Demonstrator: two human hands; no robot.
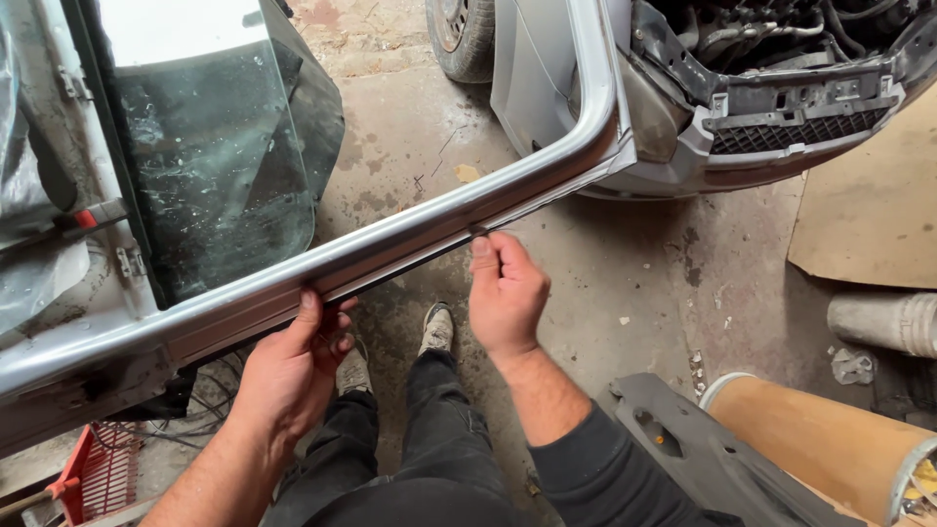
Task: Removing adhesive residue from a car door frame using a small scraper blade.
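**Two hands on the edge of a silver car door frame**

A silver-grey painted metal door frame [410,229] runs as a long, smooth bar from the lower left of the frame up to a rounded corner at upper centre. A thin dark rubber strip [429,252] lies along its underside. The left hand [293,366], at lower centre-left, is closed around the bar's lower edge, thumb on the near face and fingers curled beneath over the strip. The right hand [506,293], at centre, pinches the strip between thumb and fingertips just under the bar.

Behind the bar at upper left sits dusty, dark-tinted window glass [215,156], streaked and dull. At upper right stands a silver car [683,98] with its front stripped, showing black plastic grille and hoses, a tyre [464,34] beside it. The floor is stained, cracked concrete [605,263]. A flat sheet of brown cardboard [869,215] lies at the right edge, a tan cylinder [830,444] with a pale rim at lower right, and a grey moulded plastic panel [703,454] leans beside it. A red mesh crate [98,468] shows at lower left. The person's dark trousers and worn shoes [436,330] stand directly below the bar.
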